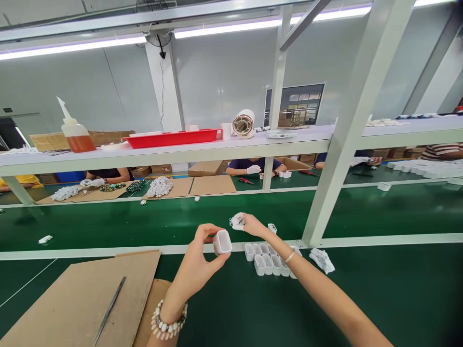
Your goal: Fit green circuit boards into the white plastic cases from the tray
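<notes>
My left hand [195, 262], bare with a beaded bracelet at the wrist, grips a small white plastic housing [222, 242] between thumb and fingers. The housing is tilted, its open mouth facing me. Reaching out over the green belt [173, 226], my right hand [243, 221] has white coverings on its fingertips. They pinch a small part [231, 222] whose kind is too small to make out. Below the right forearm stand rows of similar open white housings [267, 264], partly hidden by the arm. Another white housing [272, 228] lies on the belt just beyond them.
Tweezers [110, 311] lie on cardboard [79, 294] at left. A crumpled white glove [321, 260] rests beside a metal post [343, 130]. Overhead, a shelf [202, 156] carries a red tray [173, 138] and a bottle [77, 135]. Co-workers sit across the belt.
</notes>
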`<state>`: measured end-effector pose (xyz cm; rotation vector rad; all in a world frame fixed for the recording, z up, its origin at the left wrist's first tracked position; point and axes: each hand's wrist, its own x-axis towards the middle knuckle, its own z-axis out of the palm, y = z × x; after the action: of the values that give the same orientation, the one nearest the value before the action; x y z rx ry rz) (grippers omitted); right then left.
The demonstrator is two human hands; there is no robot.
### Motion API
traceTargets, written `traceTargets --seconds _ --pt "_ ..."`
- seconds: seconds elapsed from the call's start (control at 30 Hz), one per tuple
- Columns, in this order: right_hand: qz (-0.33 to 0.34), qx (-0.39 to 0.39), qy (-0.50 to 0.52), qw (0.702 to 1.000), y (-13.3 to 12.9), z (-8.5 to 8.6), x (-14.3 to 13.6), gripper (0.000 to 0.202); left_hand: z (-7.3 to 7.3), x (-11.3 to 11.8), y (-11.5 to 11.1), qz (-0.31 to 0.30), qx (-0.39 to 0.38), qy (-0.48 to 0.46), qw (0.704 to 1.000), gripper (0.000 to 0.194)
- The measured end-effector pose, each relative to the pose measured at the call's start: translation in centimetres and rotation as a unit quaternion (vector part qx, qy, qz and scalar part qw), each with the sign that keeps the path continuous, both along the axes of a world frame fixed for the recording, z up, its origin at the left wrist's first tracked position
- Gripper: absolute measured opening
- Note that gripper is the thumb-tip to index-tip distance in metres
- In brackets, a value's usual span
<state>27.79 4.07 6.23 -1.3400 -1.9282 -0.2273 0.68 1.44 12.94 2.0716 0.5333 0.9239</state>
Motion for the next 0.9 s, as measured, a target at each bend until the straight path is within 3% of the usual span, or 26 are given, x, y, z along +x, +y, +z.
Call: traceTargets --seconds 0.1,0.23,0.3,0.37,0.53,0.9 --pt "0.039 -0.051 0.050 0.997 -3.3 1.5 -1.5 0.031 0.8 -0.7 -0.8 -0.006 0.038 0.041 0.998 0.037" --pt "0.100 -0.046 0.119 0.987 -9.3 4.0 -4.0 0.047 0.9 -0.9 -1.5 0.005 0.111 0.063 0.992 0.039" --pt "0.146 -0.004 0.114 0.983 -11.6 5.3 -4.7 0.048 0.6 -0.9 -1.6 0.014 0.155 0.049 0.987 0.042" --pt "0.152 0.066 0.079 0.983 -13.1 6.2 -4.9 0.046 0.4 -0.7 -1.7 0.016 0.198 0.050 0.979 0.044" --pt "0.097 0.137 -0.026 0.985 -14.1 6.7 -4.6 0.039 0.4 -0.3 -2.0 -0.014 0.278 0.070 0.958 0.045" --pt "0.016 0.123 -0.101 0.987 -14.8 6.4 -5.2 0.041 0.9 0.1 -2.3 -0.023 0.347 0.070 0.935 0.043"
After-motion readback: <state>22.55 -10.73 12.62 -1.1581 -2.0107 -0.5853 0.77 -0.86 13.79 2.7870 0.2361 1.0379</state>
